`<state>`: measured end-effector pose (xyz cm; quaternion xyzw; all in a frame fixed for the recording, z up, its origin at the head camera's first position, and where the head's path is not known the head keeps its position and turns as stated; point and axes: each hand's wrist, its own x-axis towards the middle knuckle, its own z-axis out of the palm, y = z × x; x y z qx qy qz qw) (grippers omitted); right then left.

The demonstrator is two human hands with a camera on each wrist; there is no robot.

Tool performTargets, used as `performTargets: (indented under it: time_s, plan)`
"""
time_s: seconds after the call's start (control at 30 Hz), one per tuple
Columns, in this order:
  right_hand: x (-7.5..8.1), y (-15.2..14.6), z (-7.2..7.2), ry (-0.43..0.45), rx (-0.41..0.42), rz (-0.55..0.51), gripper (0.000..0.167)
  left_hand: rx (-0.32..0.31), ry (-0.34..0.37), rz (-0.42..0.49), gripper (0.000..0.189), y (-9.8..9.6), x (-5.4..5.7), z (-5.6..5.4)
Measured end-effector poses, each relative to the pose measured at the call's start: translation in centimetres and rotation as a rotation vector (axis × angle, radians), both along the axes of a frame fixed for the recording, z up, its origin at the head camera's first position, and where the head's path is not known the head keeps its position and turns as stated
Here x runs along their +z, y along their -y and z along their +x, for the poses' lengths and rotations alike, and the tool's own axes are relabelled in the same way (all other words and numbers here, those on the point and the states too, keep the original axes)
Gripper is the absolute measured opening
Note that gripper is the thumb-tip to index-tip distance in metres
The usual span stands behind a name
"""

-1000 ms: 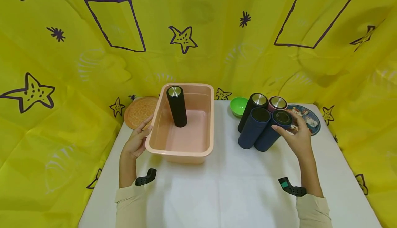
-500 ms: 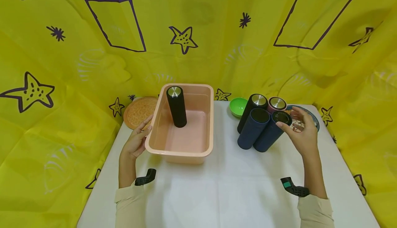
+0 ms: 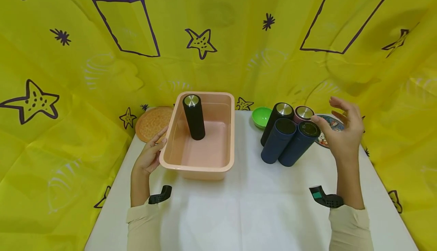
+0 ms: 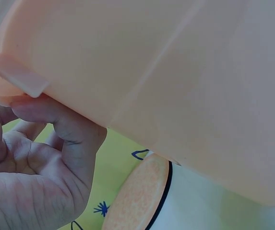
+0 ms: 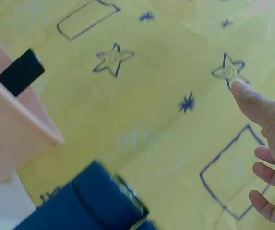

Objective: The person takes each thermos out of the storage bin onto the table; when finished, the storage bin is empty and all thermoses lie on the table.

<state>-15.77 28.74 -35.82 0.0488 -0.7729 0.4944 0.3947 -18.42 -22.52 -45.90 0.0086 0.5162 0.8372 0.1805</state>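
Observation:
My left hand [image 3: 148,157] grips the left side of a peach plastic basin [image 3: 231,144], its fingers tucked under the rim in the left wrist view. Inside the basin stands a black thermos flask [image 3: 195,123] with a silver lid top. On the right are two navy flasks [image 3: 278,144] in front, a black flask [image 3: 272,123] behind, and a pink flask [image 3: 299,119] mostly hidden at the back. My right hand [image 3: 346,137] hovers to the right of this group, fingers spread and holding nothing, its thumb overlapping the right navy flask's edge from above.
A green bowl [image 3: 261,117] sits behind the flasks. A round patterned plate [image 3: 329,123] lies at the back right, partly covered by my right hand. An orange round mat [image 3: 153,123] lies behind the basin's left side. Yellow printed cloth [image 3: 218,72] surrounds the table.
My right hand has drawn away from the right navy flask, moving right and up with its fingers spreading. My left hand, the basin and the flasks have stayed put.

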Motion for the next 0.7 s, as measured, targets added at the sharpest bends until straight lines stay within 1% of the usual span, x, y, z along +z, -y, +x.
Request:
performTargets:
  time_s: [0.17,0.3,0.5,0.7]
  plan:
    - [1.8,1.6,-1.0,-0.062,0.052,0.008,0.054,-0.002,-0.011,-0.002,0.056,0.0,0.0,0.0]
    - [2.7,3.2,-2.0,-0.109,0.105,-0.008,0.054,0.001,-0.008,0.0,0.056,0.0,0.0,0.0]
    - [3.5,6.0,-3.3,-0.119,0.228,-0.009,0.056,-0.002,-0.012,0.023,0.057,0.0,-0.1,0.0]
    - [3.3,8.7,-4.8,-0.132,0.343,0.005,0.056,-0.002,-0.009,0.016,0.056,0.1,-0.2,0.0]
